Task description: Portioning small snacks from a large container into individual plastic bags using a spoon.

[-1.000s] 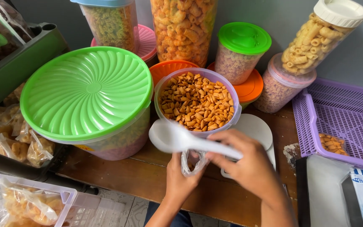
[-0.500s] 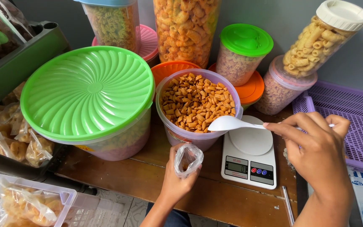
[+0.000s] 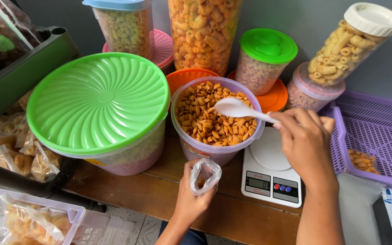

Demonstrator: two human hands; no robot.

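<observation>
The left hand (image 3: 191,199) is nearest, low over the wooden counter (image 3: 150,193), and it is closed around the neck of a small clear bag (image 3: 205,174), mouth up and open, with a few snacks already inside. Just behind, the right hand (image 3: 305,143) pinches the handle of a white spoon (image 3: 237,108), above the scale (image 3: 271,174). The spoon bowl lies over the brown snacks (image 3: 209,120) in the open tub (image 3: 216,152), so this looks like the scooping step of filling the bag. The next move calls for a full, level spoon carried to the bag mouth without spilling. Farther back stand closed jars, one with a green lid (image 3: 268,45)
</observation>
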